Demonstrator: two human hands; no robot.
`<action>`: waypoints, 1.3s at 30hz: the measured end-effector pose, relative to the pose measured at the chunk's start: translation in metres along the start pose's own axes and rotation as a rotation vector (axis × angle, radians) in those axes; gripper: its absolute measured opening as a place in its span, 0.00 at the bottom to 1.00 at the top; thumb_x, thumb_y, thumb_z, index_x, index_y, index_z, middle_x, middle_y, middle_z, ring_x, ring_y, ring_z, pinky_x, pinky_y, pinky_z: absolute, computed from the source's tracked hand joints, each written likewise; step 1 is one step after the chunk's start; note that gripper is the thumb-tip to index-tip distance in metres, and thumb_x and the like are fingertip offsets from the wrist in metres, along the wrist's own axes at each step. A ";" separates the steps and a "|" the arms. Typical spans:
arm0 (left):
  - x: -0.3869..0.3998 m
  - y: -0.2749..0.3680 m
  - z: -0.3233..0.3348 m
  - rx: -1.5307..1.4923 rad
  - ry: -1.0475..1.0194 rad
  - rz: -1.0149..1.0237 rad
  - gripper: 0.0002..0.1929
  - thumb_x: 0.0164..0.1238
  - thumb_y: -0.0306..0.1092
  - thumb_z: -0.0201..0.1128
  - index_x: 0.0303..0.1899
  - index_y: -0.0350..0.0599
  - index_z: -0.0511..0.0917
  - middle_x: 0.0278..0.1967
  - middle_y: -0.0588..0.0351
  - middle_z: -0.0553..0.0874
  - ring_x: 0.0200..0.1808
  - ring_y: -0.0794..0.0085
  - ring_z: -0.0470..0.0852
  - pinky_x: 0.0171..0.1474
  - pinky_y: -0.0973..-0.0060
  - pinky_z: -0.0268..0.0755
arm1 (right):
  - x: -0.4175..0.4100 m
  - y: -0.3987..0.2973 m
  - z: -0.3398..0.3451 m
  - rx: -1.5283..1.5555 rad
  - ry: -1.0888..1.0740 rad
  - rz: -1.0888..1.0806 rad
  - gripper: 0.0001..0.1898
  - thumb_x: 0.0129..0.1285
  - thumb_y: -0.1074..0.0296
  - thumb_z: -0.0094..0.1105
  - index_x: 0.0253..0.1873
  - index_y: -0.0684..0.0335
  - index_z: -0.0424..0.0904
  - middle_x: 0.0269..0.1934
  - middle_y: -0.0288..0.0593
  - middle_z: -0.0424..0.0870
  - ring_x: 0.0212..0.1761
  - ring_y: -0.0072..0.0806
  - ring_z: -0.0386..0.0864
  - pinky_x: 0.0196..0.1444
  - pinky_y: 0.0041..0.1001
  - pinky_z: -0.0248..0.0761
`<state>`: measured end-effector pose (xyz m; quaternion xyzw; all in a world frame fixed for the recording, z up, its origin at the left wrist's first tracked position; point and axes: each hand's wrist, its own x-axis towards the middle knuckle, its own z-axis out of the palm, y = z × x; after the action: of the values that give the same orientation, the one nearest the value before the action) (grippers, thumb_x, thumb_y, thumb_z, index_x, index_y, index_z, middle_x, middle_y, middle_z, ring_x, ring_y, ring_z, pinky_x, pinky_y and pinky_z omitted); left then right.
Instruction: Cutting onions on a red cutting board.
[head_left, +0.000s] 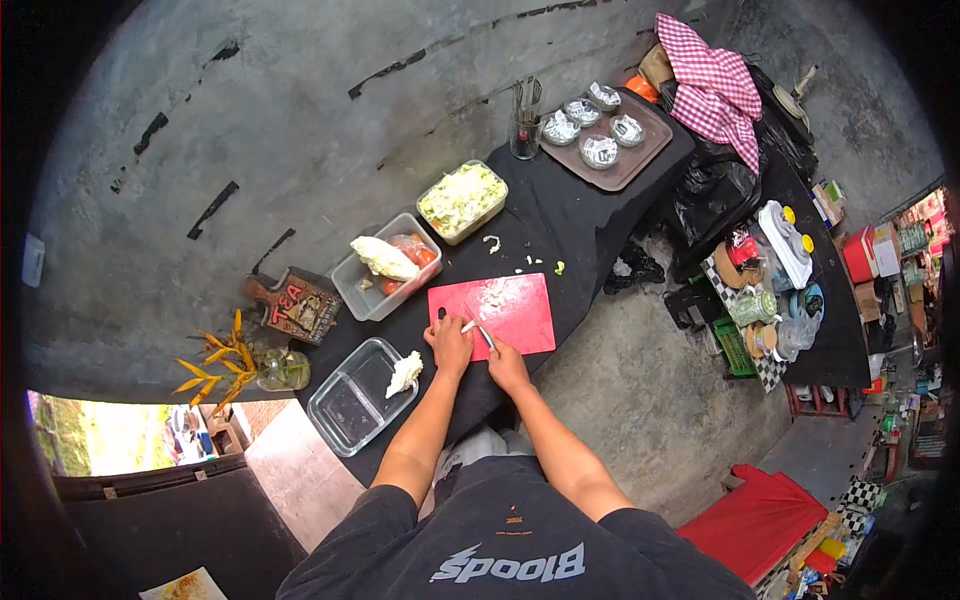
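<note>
A red cutting board (521, 319) lies on the black tablecloth in front of me. My left hand (452, 346) presses a small pale piece of vegetable (469, 327) at the board's left side. In my right hand (508, 366) is a knife (486, 335) with a light blue-green handle, its blade angled toward that piece. Fine pale shreds (495, 291) are scattered on the upper part of the board. Left of my left forearm, a chunk of pale cabbage (405, 373) rests on the rim of a divided clear container (324, 407).
Beyond the board stand a plastic tub (349, 289) with tomatoes (425, 257) and pale cabbage (384, 257), and a tub of shredded cabbage (463, 201). A glass of utensils (524, 139) and a brown tray (611, 174) with several covered bowls are farther back. A flower vase (285, 370) stands left.
</note>
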<state>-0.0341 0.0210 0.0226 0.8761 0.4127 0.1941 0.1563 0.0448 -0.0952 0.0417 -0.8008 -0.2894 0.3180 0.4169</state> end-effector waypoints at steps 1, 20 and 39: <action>-0.001 -0.001 0.000 0.028 -0.016 0.011 0.08 0.53 0.33 0.68 0.36 0.46 0.82 0.40 0.55 0.81 0.48 0.60 0.75 0.56 0.56 0.57 | 0.001 -0.003 0.001 0.002 -0.011 -0.016 0.23 0.63 0.72 0.47 0.63 0.57 0.73 0.46 0.66 0.79 0.50 0.57 0.78 0.55 0.46 0.70; 0.025 0.024 0.017 -0.048 -0.029 0.033 0.08 0.52 0.32 0.67 0.35 0.46 0.85 0.36 0.56 0.81 0.47 0.61 0.75 0.56 0.56 0.56 | 0.022 0.004 0.001 0.011 0.073 -0.012 0.22 0.64 0.73 0.48 0.63 0.57 0.74 0.38 0.61 0.82 0.43 0.51 0.81 0.49 0.41 0.73; 0.022 0.026 0.027 -0.108 0.008 -0.090 0.07 0.53 0.35 0.66 0.33 0.48 0.86 0.36 0.59 0.84 0.48 0.63 0.75 0.56 0.56 0.54 | 0.043 0.017 0.006 -0.100 0.022 -0.007 0.23 0.66 0.73 0.47 0.66 0.53 0.72 0.36 0.58 0.82 0.38 0.45 0.83 0.43 0.37 0.74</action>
<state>0.0086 0.0195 0.0151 0.8460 0.4414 0.2125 0.2105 0.0706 -0.0689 0.0129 -0.8231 -0.3030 0.2931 0.3805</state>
